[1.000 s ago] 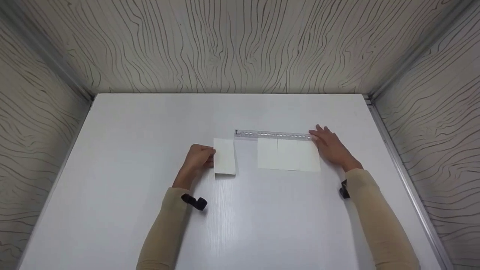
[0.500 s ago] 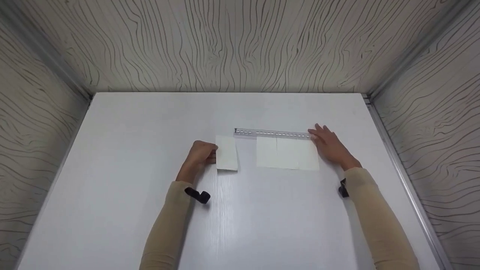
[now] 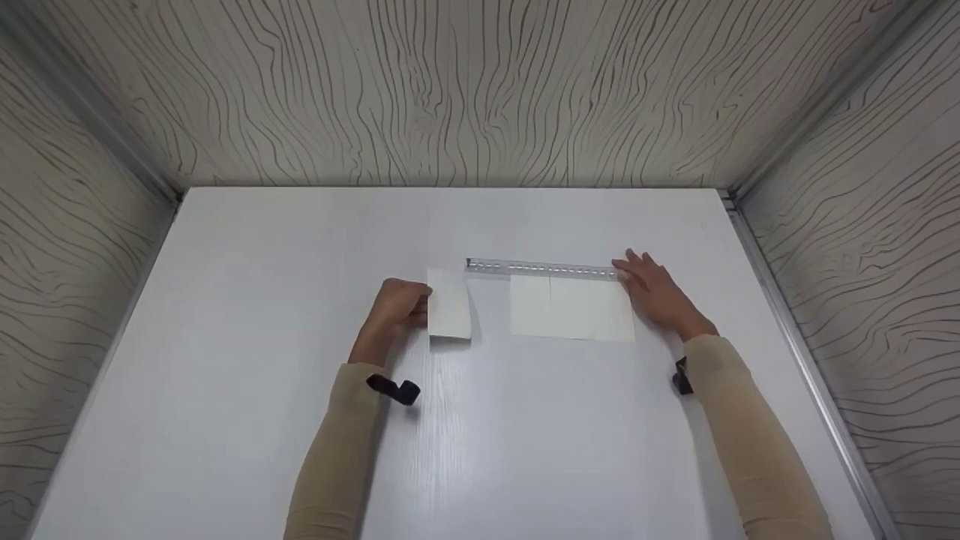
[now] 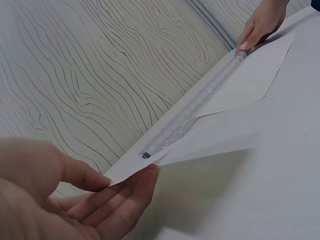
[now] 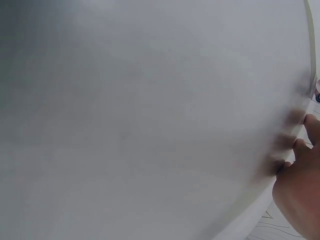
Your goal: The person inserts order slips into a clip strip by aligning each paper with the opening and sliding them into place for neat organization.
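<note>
My left hand (image 3: 397, 304) pinches the left edge of a small white paper piece (image 3: 450, 306) between thumb and fingers. In the left wrist view, that paper (image 4: 200, 175) tilts up off the table, casting a shadow beneath it. To the right lies a wider white sheet (image 3: 572, 309), with a short thin line running down from its top edge. Along that top edge stretches a clear plastic ruler (image 3: 540, 268). My right hand (image 3: 660, 296) presses the ruler's right end with fingers spread fairly straight. In the right wrist view only part of this hand (image 5: 302, 185) shows.
Everything rests on a white glossy table (image 3: 525, 450). Wood-grain patterned panels (image 3: 450, 97) rise at the back and both sides, with metal framing at the corners. A black wrist camera (image 3: 397, 388) sits on the left sleeve.
My left hand and the small paper piece have shifted slightly away from me and slightly toward the ruler. My right hand and the ruler stay in place; the view has drifted a little.
</note>
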`<act>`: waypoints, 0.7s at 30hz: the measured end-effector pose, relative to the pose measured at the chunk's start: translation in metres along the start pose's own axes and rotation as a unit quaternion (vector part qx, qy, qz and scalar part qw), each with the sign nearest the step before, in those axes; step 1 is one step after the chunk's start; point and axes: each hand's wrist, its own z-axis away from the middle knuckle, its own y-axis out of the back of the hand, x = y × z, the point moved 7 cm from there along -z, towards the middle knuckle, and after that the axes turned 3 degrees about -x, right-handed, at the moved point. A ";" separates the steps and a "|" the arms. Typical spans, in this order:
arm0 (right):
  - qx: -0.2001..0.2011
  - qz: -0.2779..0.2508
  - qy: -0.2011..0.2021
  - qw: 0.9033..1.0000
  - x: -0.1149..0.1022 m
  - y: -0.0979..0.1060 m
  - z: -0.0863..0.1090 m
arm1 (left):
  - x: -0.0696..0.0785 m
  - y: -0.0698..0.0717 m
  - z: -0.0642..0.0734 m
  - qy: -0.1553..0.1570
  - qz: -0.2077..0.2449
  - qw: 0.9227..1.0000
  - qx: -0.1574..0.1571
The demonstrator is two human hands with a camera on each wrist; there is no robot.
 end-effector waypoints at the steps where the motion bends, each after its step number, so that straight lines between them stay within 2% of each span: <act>1: 0.000 0.000 0.001 1.000 0.000 0.000 0.000 | 0.000 0.000 0.000 0.000 0.002 1.000 0.001; 12: 0.010 -0.008 0.006 1.000 0.001 -0.002 -0.001 | -0.002 -0.005 -0.005 0.007 0.027 1.000 0.001; 17: 0.012 -0.015 0.000 1.000 0.002 -0.003 -0.002 | -0.005 -0.003 -0.007 0.010 0.025 1.000 0.007; 21: 0.012 -0.016 0.001 1.000 0.002 -0.002 -0.001 | -0.005 -0.005 -0.010 0.015 0.006 1.000 0.000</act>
